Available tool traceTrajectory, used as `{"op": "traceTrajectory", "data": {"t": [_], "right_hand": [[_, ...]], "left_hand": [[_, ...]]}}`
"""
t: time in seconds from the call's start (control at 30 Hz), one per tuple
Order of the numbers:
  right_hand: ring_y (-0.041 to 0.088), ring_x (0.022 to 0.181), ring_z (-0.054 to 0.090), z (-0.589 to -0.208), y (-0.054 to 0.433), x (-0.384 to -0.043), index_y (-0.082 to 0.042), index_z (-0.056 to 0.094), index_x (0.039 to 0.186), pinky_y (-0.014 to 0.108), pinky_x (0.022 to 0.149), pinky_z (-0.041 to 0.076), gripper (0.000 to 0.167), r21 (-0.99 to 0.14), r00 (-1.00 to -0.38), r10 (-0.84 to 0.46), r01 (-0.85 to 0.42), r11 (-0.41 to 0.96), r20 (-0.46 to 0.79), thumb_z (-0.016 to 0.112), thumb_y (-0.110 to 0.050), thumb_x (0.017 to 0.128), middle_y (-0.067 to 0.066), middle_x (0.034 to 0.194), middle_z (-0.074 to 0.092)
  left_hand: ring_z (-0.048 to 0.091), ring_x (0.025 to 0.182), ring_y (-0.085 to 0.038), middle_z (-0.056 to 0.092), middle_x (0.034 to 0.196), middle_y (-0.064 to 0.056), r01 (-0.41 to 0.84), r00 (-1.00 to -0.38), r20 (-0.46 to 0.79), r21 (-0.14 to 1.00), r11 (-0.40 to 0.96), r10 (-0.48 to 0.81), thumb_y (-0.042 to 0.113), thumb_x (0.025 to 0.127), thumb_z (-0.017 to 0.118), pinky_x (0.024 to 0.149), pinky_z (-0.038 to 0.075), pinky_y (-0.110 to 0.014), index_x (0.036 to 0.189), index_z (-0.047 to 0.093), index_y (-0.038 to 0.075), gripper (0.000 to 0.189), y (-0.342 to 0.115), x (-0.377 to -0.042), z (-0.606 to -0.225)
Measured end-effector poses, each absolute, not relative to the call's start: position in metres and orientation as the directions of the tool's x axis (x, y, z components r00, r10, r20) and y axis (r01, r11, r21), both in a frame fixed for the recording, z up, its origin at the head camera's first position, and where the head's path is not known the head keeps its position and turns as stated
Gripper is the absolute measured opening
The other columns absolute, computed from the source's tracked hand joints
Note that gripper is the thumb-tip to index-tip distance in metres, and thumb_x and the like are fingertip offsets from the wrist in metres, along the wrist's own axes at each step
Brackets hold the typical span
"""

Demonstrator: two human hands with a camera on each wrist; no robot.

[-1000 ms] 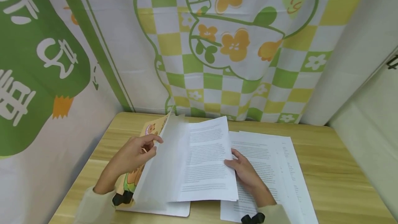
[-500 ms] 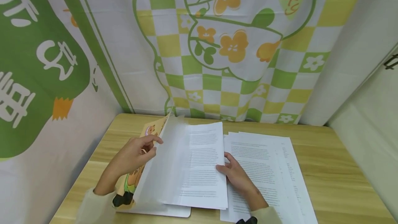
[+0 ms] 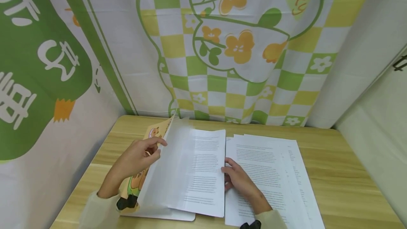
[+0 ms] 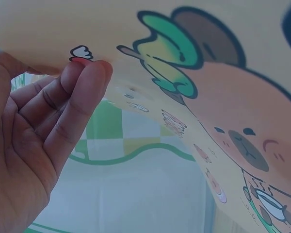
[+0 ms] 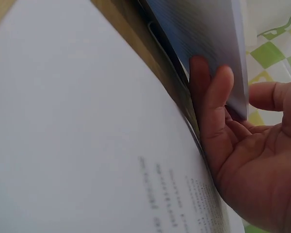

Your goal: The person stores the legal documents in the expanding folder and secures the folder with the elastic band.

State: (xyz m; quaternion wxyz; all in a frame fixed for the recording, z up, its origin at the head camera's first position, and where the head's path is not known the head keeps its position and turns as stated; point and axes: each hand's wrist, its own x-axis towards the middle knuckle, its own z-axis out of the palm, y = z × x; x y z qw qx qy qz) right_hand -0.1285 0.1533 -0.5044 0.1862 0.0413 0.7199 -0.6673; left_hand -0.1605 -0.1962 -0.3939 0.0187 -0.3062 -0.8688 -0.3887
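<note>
Right grip (image 3: 240, 181) holds sheets (image 3: 206, 172), left edge apparently behind film (image 3: 171, 169).

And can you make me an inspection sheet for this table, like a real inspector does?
Surface: wood-grain table.
Job's things: folder with a cartoon cover, propped open; printed sheets, partly under its cloudy see-through layer; loose pages overlapping on the table to the right.
Clutter: nothing seen.
Hands: left hand pinches the folder's cover; right hand holds the printed sheets at their right edge, thumb and fingers on opposite sides.
Cables: nothing seen.
Surroundings: checked, flowery curtain behind; green-and-white cloth at left.
</note>
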Motion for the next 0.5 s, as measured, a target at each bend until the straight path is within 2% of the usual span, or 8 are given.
{"op": "traceTrajectory", "data": {"t": [0.13,0.3,0.5], "right_hand": [[0.025,0.073,0.067,-0.5045,0.1511,-0.1293,0.0,0.04,0.155,0.035,0.06,0.055,0.054,-0.941,-0.927,-0.167,0.318,0.12,-0.335,0.046,-0.015,0.103,0.014,0.096,0.07],[0.021,0.066,0.063,-0.5069,0.1501,-0.1316,0.004,0.038,0.154,0.034,0.057,0.054,0.056,-0.948,-0.93,-0.2,0.287,0.136,-0.31,0.049,-0.011,0.101,0.013,0.088,0.068],[0.021,0.068,0.064,-0.5082,0.1497,-0.132,0.006,0.038,0.153,0.033,0.055,0.053,0.056,-0.956,-0.936,-0.223,0.24,0.167,-0.274,0.053,-0.01,0.102,0.011,0.088,0.069]], "left_hand": [[0.05,0.056,-0.005,0.048,0.066,0.013,0.55,-0.809,0.273,0.662,0.509,0.521,-0.002,0.096,0.061,0.052,0.047,-0.028,0.118,0.069,0.005,0.025,-0.1956,-0.161,-0.3949],[0.049,0.056,-0.005,0.048,0.066,0.013,0.55,-0.809,0.274,0.664,0.507,0.519,-0.002,0.096,0.061,0.05,0.046,-0.027,0.118,0.069,0.007,0.025,-0.1953,-0.1617,-0.3953],[0.048,0.055,-0.005,0.048,0.066,0.013,0.552,-0.806,0.272,0.666,0.502,0.526,-0.002,0.096,0.061,0.049,0.045,-0.027,0.118,0.069,0.006,0.024,-0.1957,-0.162,-0.3951]]}}
